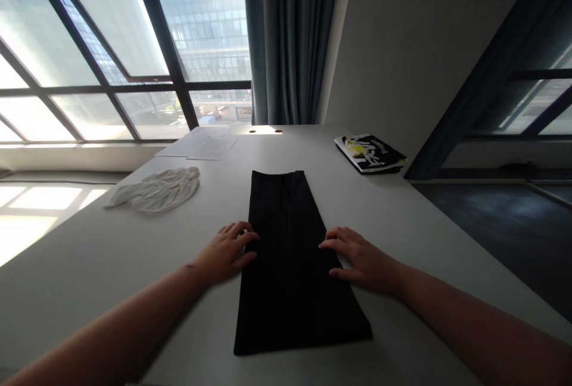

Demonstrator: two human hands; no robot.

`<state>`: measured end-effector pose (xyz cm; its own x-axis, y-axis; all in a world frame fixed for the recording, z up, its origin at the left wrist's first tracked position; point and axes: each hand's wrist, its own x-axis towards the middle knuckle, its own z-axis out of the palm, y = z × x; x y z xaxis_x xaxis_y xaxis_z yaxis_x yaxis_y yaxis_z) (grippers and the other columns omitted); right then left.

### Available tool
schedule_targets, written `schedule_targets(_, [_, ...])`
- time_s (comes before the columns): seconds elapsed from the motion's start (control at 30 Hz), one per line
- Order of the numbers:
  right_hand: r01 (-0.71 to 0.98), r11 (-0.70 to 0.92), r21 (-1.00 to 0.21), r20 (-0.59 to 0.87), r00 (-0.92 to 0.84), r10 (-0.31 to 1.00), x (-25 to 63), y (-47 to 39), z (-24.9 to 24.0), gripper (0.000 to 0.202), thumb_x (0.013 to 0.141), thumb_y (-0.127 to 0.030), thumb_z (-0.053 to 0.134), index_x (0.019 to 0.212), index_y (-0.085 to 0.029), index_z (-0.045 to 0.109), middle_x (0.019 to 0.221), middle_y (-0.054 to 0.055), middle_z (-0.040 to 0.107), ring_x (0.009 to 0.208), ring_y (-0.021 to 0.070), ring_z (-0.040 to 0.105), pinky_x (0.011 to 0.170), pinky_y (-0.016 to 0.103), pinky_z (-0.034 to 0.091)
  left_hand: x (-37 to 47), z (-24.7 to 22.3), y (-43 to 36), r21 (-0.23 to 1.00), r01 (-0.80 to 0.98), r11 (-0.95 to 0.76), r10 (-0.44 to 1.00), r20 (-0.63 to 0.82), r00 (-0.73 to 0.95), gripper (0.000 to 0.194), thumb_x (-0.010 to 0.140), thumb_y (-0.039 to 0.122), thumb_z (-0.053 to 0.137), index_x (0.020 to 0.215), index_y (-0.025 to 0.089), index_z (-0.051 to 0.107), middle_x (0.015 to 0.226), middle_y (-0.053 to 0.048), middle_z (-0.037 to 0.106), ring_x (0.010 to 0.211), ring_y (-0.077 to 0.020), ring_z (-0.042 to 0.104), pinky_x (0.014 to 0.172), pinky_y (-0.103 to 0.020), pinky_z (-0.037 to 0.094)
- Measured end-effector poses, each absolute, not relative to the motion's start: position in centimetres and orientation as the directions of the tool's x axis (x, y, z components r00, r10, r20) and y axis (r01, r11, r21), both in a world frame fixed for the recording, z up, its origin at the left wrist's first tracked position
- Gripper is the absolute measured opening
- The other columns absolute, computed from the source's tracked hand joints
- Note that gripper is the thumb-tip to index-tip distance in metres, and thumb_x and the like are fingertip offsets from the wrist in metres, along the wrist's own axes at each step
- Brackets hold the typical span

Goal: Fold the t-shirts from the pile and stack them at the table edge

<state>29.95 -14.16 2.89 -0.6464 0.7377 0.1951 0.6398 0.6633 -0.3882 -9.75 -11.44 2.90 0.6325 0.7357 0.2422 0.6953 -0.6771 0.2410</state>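
A long black folded cloth [290,273] lies flat on the white table [192,326], narrow at its far end and wider at the near end. My left hand [230,252] rests at its left edge, fingertips on the cloth and fingers apart. On the opposite edge, my right hand [357,258] touches the cloth with its fingertips, thumb and fingers spread. Neither hand grips anything. The cloth looks smooth, with a faint crease down its upper middle.
A crumpled white cloth [158,190] lies at the left, with printed papers [205,143] behind it. Toward the back right is a black, white and yellow printed item [372,153]. Beyond the table's far edge hangs a blue-grey curtain [290,40] beside large windows.
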Motion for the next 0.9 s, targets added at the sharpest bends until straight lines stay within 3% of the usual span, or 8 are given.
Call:
schedule_targets(0.1, [0.637, 0.675, -0.372, 0.296, -0.607, 0.737, 29.8, -11.8, 2.1, 0.045, 0.099, -0.056, 0.060, 0.130, -0.023, 0.066, 0.135, 0.014, 0.059, 0.126, 0.0313, 0.055, 0.108, 0.049, 0.045, -9.5, 2.2, -7.2, 0.212, 0.753, -0.622, 0.777, 0.287, 0.560, 0.039, 0.103, 0.045, 0.051, 0.138, 0.032, 0.060, 0.146, -0.008, 0.053, 0.132, -0.0299, 0.054, 0.113, -0.051, 0.042])
schedule_targets(0.2, [0.693, 0.630, -0.350, 0.362, -0.520, 0.773, 29.3, -7.4, 1.4, 0.043, 0.105, -0.049, 0.049, 0.138, -0.023, 0.062, 0.138, 0.014, 0.060, 0.131, 0.0297, 0.053, 0.113, 0.049, 0.043, -8.6, 1.5, -1.9, 0.217, 0.867, -0.448, 0.879, 0.285, 0.383, 0.047, 0.105, 0.046, 0.044, 0.149, 0.031, 0.052, 0.151, -0.010, 0.052, 0.138, -0.0314, 0.050, 0.114, -0.052, 0.040])
schedule_targets(0.27, [0.749, 0.575, -0.329, 0.333, -0.478, 0.813, 28.7, -3.5, 0.9, 0.047, 0.107, -0.045, 0.044, 0.144, -0.021, 0.058, 0.142, 0.014, 0.061, 0.136, 0.0300, 0.051, 0.118, 0.050, 0.038, -7.7, 1.2, 1.7, 0.236, 0.909, -0.343, 0.927, 0.239, 0.288, 0.052, 0.106, 0.048, 0.041, 0.153, 0.030, 0.049, 0.153, -0.010, 0.054, 0.142, -0.0322, 0.048, 0.117, -0.053, 0.037])
schedule_targets(0.4, [0.876, 0.387, -0.289, 0.185, -0.345, 0.920, 26.7, 4.6, 0.6, 0.050, 0.108, -0.042, 0.041, 0.150, -0.020, 0.057, 0.154, 0.014, 0.055, 0.145, 0.0317, 0.046, 0.122, 0.052, 0.032, -5.6, 1.0, 7.6, 0.352, 0.877, -0.328, 0.942, 0.192, 0.275, 0.053, 0.102, 0.053, 0.048, 0.149, 0.029, 0.056, 0.153, -0.010, 0.055, 0.144, -0.0324, 0.047, 0.121, -0.052, 0.031])
schedule_targets(0.6, [0.865, 0.273, -0.421, 0.178, -0.216, 0.960, 24.7, 11.4, 1.1, 0.049, 0.099, -0.036, 0.060, 0.146, -0.023, 0.062, 0.147, 0.009, 0.062, 0.138, 0.0285, 0.055, 0.119, 0.043, 0.039, -4.8, 0.9, 11.5, 0.477, 0.807, -0.349, 0.933, 0.255, 0.252, 0.050, 0.098, 0.046, 0.056, 0.142, 0.023, 0.061, 0.142, -0.011, 0.064, 0.133, -0.0303, 0.058, 0.116, -0.045, 0.043])
schedule_targets(0.7, [0.761, 0.319, -0.565, 0.264, -0.199, 0.944, 25.0, 11.9, 0.7, 0.052, 0.092, -0.029, 0.066, 0.144, -0.023, 0.064, 0.141, 0.008, 0.066, 0.132, 0.0280, 0.061, 0.115, 0.043, 0.045, -5.3, 0.9, 11.5, 0.527, 0.749, -0.401, 0.909, 0.329, 0.255, 0.047, 0.097, 0.036, 0.058, 0.143, 0.023, 0.060, 0.142, -0.008, 0.063, 0.132, -0.0252, 0.059, 0.115, -0.039, 0.045])
schedule_targets(0.8, [0.512, 0.387, -0.767, 0.371, -0.139, 0.918, 25.6, 11.3, 0.2, 0.053, 0.089, -0.026, 0.065, 0.141, -0.023, 0.066, 0.127, 0.006, 0.074, 0.115, 0.0251, 0.070, 0.108, 0.044, 0.052, -5.6, 1.2, 11.2, 0.605, 0.628, -0.489, 0.862, 0.442, 0.246, 0.045, 0.095, 0.031, 0.060, 0.139, 0.023, 0.062, 0.135, -0.007, 0.066, 0.120, -0.0244, 0.064, 0.106, -0.041, 0.052])
schedule_targets(0.9, [0.294, 0.430, -0.853, 0.416, -0.112, 0.902, 25.3, 10.2, 0.6, 0.057, 0.087, -0.027, 0.067, 0.144, -0.025, 0.063, 0.121, 0.005, 0.076, 0.108, 0.0238, 0.073, 0.105, 0.046, 0.055, -5.2, 2.1, 10.7, 0.637, 0.536, -0.554, 0.817, 0.539, 0.205, 0.037, 0.092, 0.026, 0.062, 0.128, 0.023, 0.069, 0.123, -0.006, 0.070, 0.105, -0.0227, 0.067, 0.095, -0.039, 0.055])
